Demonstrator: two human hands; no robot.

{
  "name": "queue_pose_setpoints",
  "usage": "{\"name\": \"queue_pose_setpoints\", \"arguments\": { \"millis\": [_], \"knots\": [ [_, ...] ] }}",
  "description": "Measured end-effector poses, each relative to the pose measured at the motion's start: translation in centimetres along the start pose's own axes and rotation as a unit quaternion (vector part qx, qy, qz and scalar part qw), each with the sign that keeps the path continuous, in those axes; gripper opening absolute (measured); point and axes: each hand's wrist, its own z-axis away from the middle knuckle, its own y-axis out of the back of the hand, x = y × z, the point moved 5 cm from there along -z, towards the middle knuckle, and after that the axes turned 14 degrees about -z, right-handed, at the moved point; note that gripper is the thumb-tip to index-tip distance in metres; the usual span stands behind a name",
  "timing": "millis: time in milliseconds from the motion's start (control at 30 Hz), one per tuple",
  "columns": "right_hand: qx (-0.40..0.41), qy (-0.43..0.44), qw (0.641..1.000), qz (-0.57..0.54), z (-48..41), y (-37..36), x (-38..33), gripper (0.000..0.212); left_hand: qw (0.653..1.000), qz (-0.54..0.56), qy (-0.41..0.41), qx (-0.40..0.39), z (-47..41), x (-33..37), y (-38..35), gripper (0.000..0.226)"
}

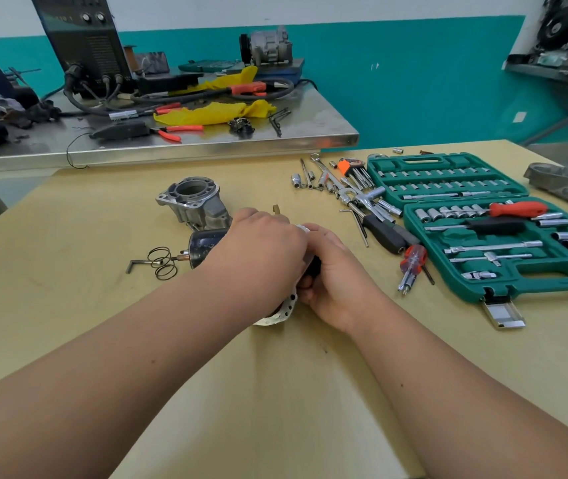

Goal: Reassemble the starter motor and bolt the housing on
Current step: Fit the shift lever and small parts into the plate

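Observation:
Both hands meet over the starter motor at the middle of the wooden table [275,392]. My left hand [261,254] curls over the top of the motor assembly and hides most of it. My right hand [334,278] grips its black body [314,266] from the right. A silver perforated end plate [284,311] shows below my left hand. The dark cylindrical solenoid [206,245] sticks out to the left, with a copper pin at its end. The grey aluminium housing [192,200] lies apart, just behind the hands. Two wire springs [163,264] and a hex key [135,264] lie at the left.
An open green socket set case [482,219] fills the right side of the table. Loose sockets, ratchets and screwdrivers [372,216] lie between it and my hands. A steel bench [172,140] with cables, pliers and yellow cloth stands behind. A grey metal bracket [565,184] lies far right.

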Motion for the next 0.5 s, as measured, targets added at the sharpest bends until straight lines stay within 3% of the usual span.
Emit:
{"name": "queue_pose_setpoints", "arguments": {
  "millis": [367, 500],
  "knots": [
    [-0.008, -0.009, 1.0, 0.009, -0.03, -0.15, -0.28, 0.012, 1.0, -0.005, -0.005, -0.015, -0.25, -0.11, -0.35, 0.021],
    [-0.008, -0.012, 1.0, 0.004, -0.07, -0.09, -0.17, 0.016, 0.998, 0.008, 0.004, -0.056, -0.44, -0.22, 0.01, 0.034]
  ]
}}
